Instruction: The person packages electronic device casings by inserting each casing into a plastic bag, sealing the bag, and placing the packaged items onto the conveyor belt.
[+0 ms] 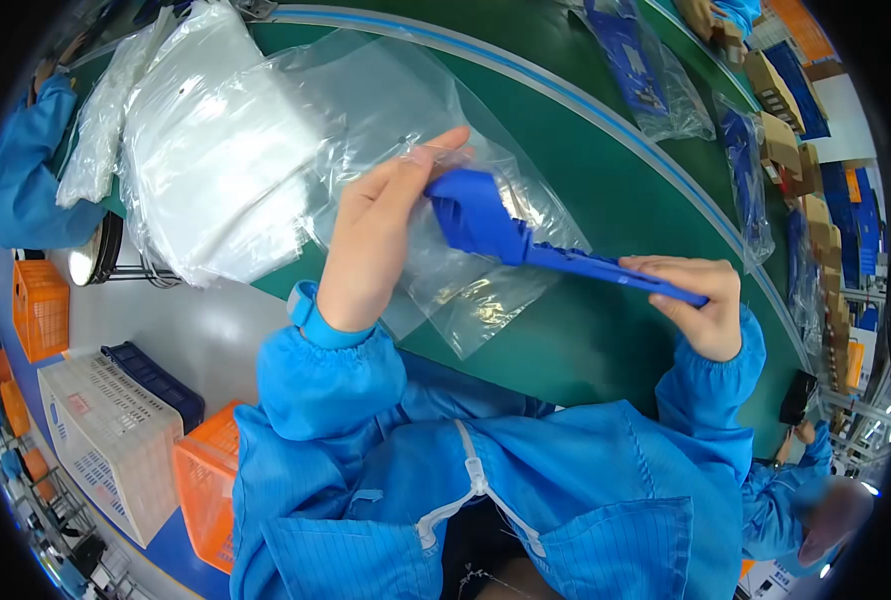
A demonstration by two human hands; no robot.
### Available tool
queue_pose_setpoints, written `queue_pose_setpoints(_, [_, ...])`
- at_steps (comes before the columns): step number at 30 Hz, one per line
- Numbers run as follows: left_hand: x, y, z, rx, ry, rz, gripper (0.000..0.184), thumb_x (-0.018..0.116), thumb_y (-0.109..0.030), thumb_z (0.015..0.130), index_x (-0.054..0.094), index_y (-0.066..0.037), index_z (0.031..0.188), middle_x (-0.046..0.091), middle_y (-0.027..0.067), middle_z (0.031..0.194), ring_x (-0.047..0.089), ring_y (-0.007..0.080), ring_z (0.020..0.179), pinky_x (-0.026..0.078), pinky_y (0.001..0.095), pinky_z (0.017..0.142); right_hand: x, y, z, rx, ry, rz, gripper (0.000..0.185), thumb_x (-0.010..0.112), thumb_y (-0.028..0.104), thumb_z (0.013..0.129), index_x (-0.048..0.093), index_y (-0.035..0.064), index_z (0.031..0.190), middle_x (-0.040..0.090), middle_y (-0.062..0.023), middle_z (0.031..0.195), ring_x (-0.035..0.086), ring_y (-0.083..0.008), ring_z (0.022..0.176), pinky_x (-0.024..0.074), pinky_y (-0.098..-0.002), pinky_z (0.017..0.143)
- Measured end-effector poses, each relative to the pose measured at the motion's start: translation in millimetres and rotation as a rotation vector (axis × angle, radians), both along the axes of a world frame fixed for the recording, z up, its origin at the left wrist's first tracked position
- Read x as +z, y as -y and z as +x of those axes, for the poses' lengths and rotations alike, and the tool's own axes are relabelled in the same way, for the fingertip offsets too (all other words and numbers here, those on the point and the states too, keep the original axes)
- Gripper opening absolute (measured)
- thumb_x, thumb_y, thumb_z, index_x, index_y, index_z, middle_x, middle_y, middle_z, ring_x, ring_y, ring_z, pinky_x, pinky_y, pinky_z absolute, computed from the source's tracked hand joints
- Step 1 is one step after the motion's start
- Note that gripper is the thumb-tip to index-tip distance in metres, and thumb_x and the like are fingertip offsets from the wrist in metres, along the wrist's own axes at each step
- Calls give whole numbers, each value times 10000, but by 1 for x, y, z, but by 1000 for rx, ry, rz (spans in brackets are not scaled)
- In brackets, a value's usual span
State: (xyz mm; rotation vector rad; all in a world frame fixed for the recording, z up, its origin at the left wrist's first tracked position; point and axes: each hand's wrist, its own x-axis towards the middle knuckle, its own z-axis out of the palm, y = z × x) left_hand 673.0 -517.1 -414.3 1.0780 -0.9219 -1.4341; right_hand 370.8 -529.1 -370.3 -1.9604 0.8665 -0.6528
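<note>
My right hand is closed on the narrow end of a blue plastic part, which is tilted up to the left. The part's wide end lies over a clear plastic bag. Beside that end, my left hand pinches the bag near its edge, thumb and fingers together. Whether the part's wide end is inside the bag's mouth, I cannot tell. Just left of my left hand lies a pile of clear plastic bags on the green table.
Bagged blue parts lie on the green surface beyond the blue-striped rail. White and orange crates stand at lower left. A co-worker's blue sleeve is at left; another person is at lower right.
</note>
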Motion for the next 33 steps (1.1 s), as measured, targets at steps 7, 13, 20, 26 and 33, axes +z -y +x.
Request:
queue_pose_setpoints(7, [-1,-6,-18,215,770,-483,288,495,-168,935,609,-56,1174,561,181,1223,509,314,1167,359,397,1000,6,-31,38,64,-451,-835,305,659,-17,666,683,23,967,673,-117,993,632,-301,1010,484,-451,905])
queue_pose_setpoints(13, [4,-8,-25,249,1175,-732,304,514,-108,900,598,-78,1191,536,134,1278,454,362,1216,279,488,1052,6,-38,54,82,-629,-1160,240,625,53,712,693,27,941,673,-108,998,638,-279,998,475,-423,922])
queue_pose_setpoints(20, [11,-4,-39,169,1070,-798,335,520,-93,884,577,-53,1211,536,149,1271,473,347,1204,267,489,1054,2,-33,74,107,-593,-1254,237,606,46,704,699,22,922,675,-121,988,649,-273,969,506,-366,873])
queue_pose_setpoints(26, [14,-33,-66,-50,559,-800,401,557,-59,823,561,-25,1223,512,197,1279,472,362,1206,326,488,1030,-19,-14,97,148,-669,-1097,334,586,154,783,624,16,1084,601,-167,1140,561,-323,1100,435,-450,959])
queue_pose_setpoints(33, [23,-33,-69,70,648,-914,443,638,-111,758,585,5,1182,546,211,1229,512,376,1163,366,513,988,-36,5,125,40,-281,-781,316,599,141,799,607,-8,1077,609,-194,1108,605,-340,1026,480,-452,913])
